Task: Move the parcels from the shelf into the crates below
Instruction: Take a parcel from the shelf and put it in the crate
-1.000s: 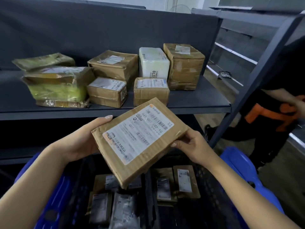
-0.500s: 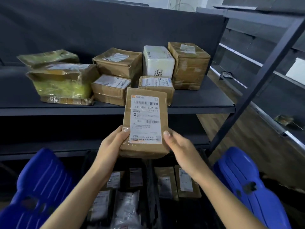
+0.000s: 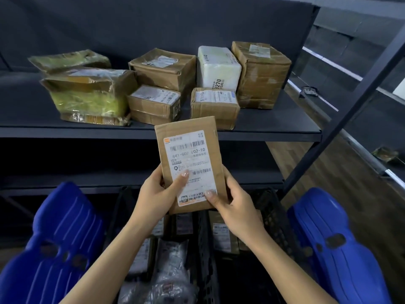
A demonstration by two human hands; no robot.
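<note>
Brown cardboard makes up the flat parcel [image 3: 190, 150], which stands upright in the air just in front of the shelf [image 3: 274, 129], its top edge overlapping the shelf's front lip and its white label facing the camera. The left hand [image 3: 156, 194] grips the parcel's lower left edge, thumb laid across the label and fingers curled behind. The right hand [image 3: 237, 207] grips the lower right corner, thumb tip pressed on the label's bottom. On the shelf sit seven more parcels. At the shelf's left end is a yellow-green wrapped parcel [image 3: 87, 99], with a flatter greenish parcel [image 3: 70, 60] behind it. Toward the shelf's middle are a small brown box [image 3: 153, 104] near the front and a larger brown box [image 3: 163, 69] behind. Toward the shelf's right end are another small box [image 3: 213, 106] near the front, a white parcel [image 3: 218, 66] behind it and a tall brown box [image 3: 260, 73] beside that. Below the shelf, under the hands, stand two black mesh crates side by side, the left crate [image 3: 122, 200] and the right crate [image 3: 276, 218], each flanked by a blue flap [image 3: 54, 249]. The left crate holds a grey plastic bag [image 3: 171, 260] and other labelled parcels; the right crate holds a labelled brown packet [image 3: 221, 236].
</note>
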